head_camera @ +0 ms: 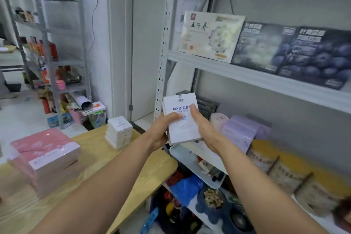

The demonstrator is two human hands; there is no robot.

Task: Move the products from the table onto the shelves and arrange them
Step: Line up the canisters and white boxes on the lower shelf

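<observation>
White boxes (pixel 182 119), a small stack, held in mid-air between table (pixel 121 159) and shelves (pixel 266 80); left hand (pixel 161 129) and right hand (pixel 204 131) grip its sides. Carrying step; next, probably, setting them on a shelf board.

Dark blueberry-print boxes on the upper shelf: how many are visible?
2: one dark blueberry-print box beside the cream box, the other at its right. More may hide behind them.

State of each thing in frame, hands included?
Held boxes: upright, between both hands.
Left hand: grips their left edge.
Right hand: grips their right edge.
White stack: on the table, untouched.
Pink boxes: stacked on the table.
Cream box: leaning back on upper shelf.
Blueberry boxes: leaning beside it.
</observation>
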